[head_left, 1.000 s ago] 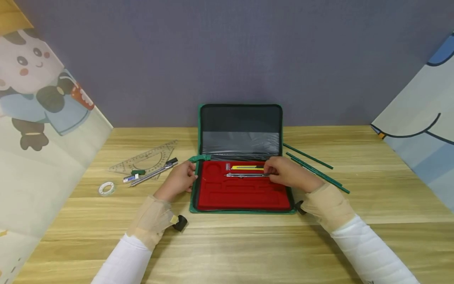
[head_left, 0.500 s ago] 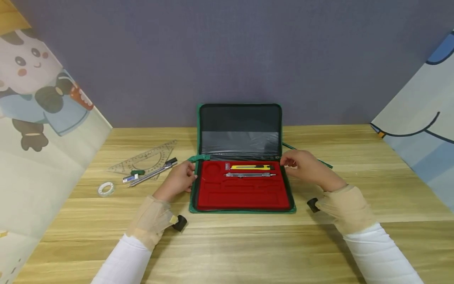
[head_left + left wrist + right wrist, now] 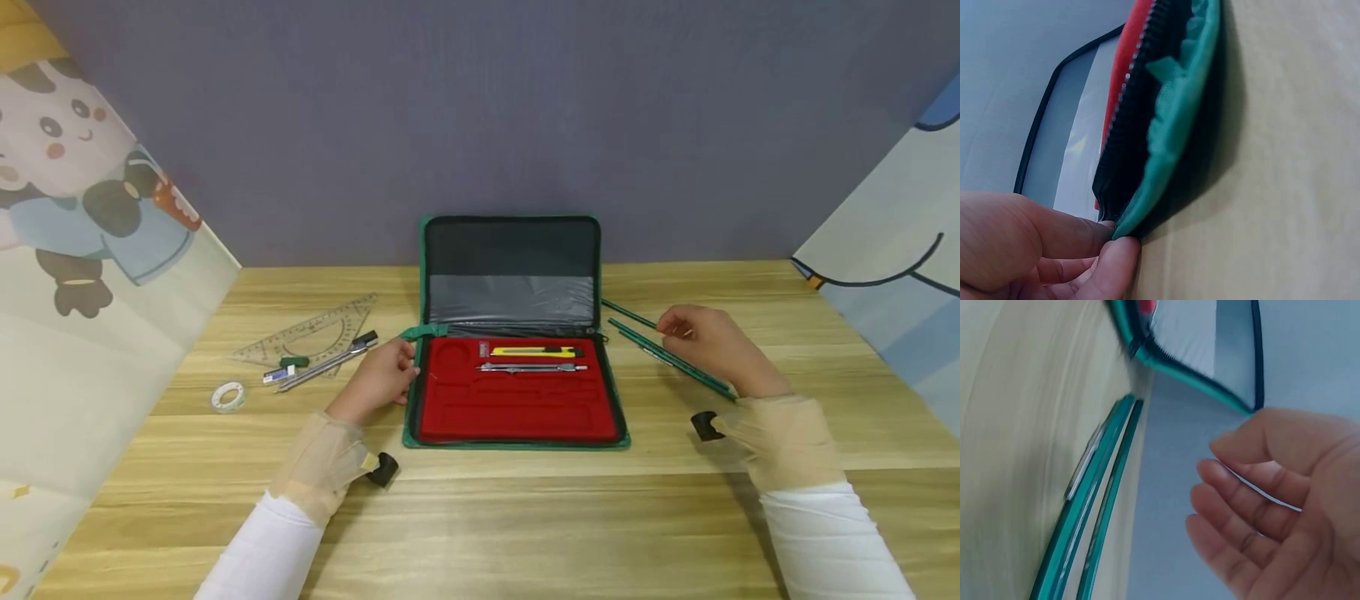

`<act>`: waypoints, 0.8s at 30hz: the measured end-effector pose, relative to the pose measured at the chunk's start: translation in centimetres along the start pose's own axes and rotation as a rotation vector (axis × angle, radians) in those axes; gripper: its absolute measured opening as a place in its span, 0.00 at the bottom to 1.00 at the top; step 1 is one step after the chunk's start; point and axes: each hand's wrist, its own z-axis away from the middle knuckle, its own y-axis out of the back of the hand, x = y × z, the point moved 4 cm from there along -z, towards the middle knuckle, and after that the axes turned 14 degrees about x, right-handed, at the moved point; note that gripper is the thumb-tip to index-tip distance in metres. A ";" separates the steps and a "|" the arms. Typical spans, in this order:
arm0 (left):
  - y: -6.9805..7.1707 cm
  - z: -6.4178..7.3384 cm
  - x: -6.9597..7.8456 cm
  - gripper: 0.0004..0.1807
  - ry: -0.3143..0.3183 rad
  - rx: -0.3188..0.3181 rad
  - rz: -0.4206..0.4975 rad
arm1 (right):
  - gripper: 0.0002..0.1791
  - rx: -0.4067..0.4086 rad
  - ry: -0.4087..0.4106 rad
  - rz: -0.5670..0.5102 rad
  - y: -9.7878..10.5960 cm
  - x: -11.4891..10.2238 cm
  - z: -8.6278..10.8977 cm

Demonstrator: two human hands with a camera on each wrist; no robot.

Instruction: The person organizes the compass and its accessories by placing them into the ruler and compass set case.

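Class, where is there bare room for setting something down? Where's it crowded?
Bare: tabletop in front of the zip case, between the sleeves; and the red tray's front recesses. Crowded left: set square, eraser, tape roll; right: green pencils near the right hand.

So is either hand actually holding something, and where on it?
The left hand pinches the open green case by its left rim, between thumb and finger. The right hand holds nothing; it hovers near the green sticks.

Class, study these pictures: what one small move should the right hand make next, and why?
Probably the right hand should lower and pinch one of the green pencils: it holds nothing and is close to them, while the left hand grips the edge of the open case.
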 end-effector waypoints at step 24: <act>0.1 0.2 0.2 0.11 -0.001 -0.002 -0.006 | 0.10 -0.078 -0.059 0.115 -0.6 5.5 -1.2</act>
